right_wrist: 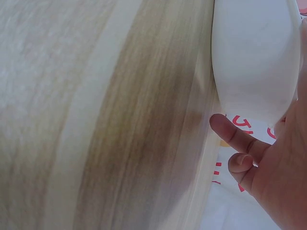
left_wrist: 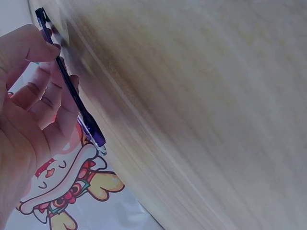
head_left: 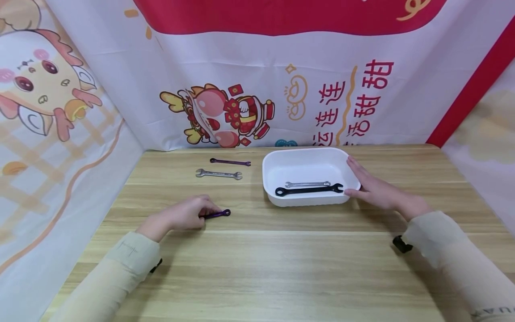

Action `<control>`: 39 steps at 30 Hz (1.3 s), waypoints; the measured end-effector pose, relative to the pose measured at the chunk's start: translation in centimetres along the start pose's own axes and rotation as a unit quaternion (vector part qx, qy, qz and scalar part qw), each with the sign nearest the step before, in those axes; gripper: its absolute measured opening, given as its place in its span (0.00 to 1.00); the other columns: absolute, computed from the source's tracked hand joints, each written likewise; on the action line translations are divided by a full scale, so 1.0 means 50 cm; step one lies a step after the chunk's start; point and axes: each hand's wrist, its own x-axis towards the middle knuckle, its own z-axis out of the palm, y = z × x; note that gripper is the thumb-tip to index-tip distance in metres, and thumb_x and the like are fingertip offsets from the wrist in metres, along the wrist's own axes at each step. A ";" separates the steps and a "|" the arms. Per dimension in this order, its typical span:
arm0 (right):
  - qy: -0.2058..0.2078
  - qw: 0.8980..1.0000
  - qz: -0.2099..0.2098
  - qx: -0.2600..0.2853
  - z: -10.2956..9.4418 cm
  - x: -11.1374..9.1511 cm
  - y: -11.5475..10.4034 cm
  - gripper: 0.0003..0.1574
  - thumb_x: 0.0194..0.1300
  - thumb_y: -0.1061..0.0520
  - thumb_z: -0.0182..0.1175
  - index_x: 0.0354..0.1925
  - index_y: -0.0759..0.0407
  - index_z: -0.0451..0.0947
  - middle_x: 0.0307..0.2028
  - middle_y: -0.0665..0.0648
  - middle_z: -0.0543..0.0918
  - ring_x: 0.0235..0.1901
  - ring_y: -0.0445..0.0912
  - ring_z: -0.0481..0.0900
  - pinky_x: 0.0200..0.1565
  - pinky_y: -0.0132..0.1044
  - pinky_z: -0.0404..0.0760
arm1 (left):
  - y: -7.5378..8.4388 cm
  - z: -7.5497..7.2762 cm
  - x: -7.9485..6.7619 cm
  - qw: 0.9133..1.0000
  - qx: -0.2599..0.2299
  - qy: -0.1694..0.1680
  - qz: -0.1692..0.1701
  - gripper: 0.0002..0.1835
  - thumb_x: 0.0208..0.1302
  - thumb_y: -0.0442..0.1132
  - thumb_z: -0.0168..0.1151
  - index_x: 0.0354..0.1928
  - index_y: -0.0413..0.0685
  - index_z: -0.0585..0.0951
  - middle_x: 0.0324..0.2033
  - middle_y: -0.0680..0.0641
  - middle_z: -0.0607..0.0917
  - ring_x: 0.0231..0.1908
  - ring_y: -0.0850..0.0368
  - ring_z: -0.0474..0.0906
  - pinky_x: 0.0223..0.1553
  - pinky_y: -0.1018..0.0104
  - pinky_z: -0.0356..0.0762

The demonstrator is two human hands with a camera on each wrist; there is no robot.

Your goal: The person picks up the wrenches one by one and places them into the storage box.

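In the head view my left hand (head_left: 191, 212) pinches a dark purple wrench (head_left: 219, 214) by its shaft, just above the table; its ring end points right. The left wrist view shows this wrench (left_wrist: 72, 88) running between thumb and fingers. My right hand (head_left: 376, 190) rests against the right end of a white plastic basin (head_left: 307, 202), its thumb and fingers spread at the rim. Inside the basin lie a black wrench (head_left: 307, 190) and a smaller silver wrench (head_left: 307, 184). From the right wrist, the basin's outer wall (right_wrist: 254, 52) hides some fingertips.
Left of the basin, a silver open-ended wrench (head_left: 219, 174) and a thin purple wrench (head_left: 230, 162) lie on the wooden table (head_left: 281, 268). A printed cloth (head_left: 241, 53) hangs along the table's back edge, with another cloth on the left.
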 end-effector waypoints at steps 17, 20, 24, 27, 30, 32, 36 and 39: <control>-0.003 1.000 -0.002 -0.007 -0.004 0.001 0.003 0.60 0.76 0.44 0.59 0.82 0.60 0.29 0.81 0.60 0.28 0.77 0.67 0.35 0.72 0.66 0.45 | 0.003 -0.009 0.005 1.000 0.004 -0.005 -0.023 0.30 0.51 0.21 0.64 0.59 0.43 0.85 0.47 0.48 0.85 0.39 0.55 0.75 0.41 0.59 0.77; -0.004 1.000 0.000 -0.005 -0.004 0.001 0.003 0.60 0.76 0.44 0.59 0.82 0.61 0.29 0.81 0.60 0.27 0.77 0.67 0.34 0.72 0.67 0.44 | 0.004 -0.010 0.008 1.000 -0.003 -0.005 -0.029 0.29 0.51 0.21 0.65 0.59 0.42 0.85 0.43 0.49 0.84 0.38 0.54 0.74 0.39 0.60 0.76; -0.007 1.000 -0.003 -0.001 -0.006 0.000 -0.001 0.60 0.76 0.44 0.58 0.81 0.62 0.29 0.80 0.61 0.27 0.77 0.67 0.34 0.72 0.66 0.44 | 0.005 -0.013 0.010 1.000 -0.012 0.001 -0.027 0.29 0.50 0.21 0.65 0.57 0.40 0.85 0.40 0.49 0.82 0.37 0.54 0.74 0.37 0.63 0.75; -0.008 1.000 -0.001 0.002 -0.006 -0.001 -0.003 0.60 0.76 0.44 0.58 0.82 0.61 0.29 0.80 0.61 0.27 0.77 0.66 0.33 0.72 0.66 0.44 | 0.005 -0.017 0.012 1.000 -0.018 0.005 -0.022 0.29 0.49 0.20 0.63 0.57 0.39 0.85 0.39 0.48 0.82 0.36 0.54 0.73 0.36 0.63 0.74; -0.008 1.000 0.000 0.004 -0.006 -0.002 -0.005 0.60 0.76 0.44 0.58 0.82 0.61 0.29 0.80 0.61 0.27 0.77 0.66 0.33 0.72 0.67 0.44 | 0.006 -0.021 0.015 0.999 -0.025 0.007 -0.027 0.30 0.49 0.20 0.61 0.58 0.39 0.85 0.39 0.48 0.82 0.36 0.54 0.74 0.36 0.62 0.75; -0.008 1.000 0.000 0.004 -0.006 -0.002 -0.006 0.60 0.76 0.44 0.59 0.82 0.61 0.29 0.80 0.61 0.27 0.77 0.66 0.34 0.72 0.67 0.44 | 0.007 -0.025 0.018 0.999 -0.026 0.010 -0.027 0.30 0.50 0.20 0.61 0.59 0.40 0.84 0.40 0.48 0.82 0.37 0.54 0.74 0.37 0.62 0.76; -0.009 1.000 0.003 0.005 -0.007 -0.002 -0.006 0.60 0.76 0.44 0.59 0.82 0.61 0.29 0.81 0.61 0.28 0.77 0.66 0.34 0.72 0.67 0.44 | 0.011 -0.033 0.024 0.999 -0.037 0.014 -0.033 0.30 0.53 0.21 0.62 0.60 0.43 0.84 0.44 0.47 0.84 0.39 0.53 0.76 0.36 0.61 0.78; -0.009 1.000 0.003 0.002 -0.007 -0.002 -0.005 0.60 0.75 0.43 0.59 0.82 0.61 0.29 0.81 0.61 0.28 0.77 0.66 0.34 0.72 0.67 0.45 | 0.015 -0.038 0.029 0.997 -0.050 0.015 -0.049 0.29 0.55 0.22 0.62 0.61 0.45 0.84 0.46 0.46 0.84 0.41 0.52 0.76 0.36 0.61 0.78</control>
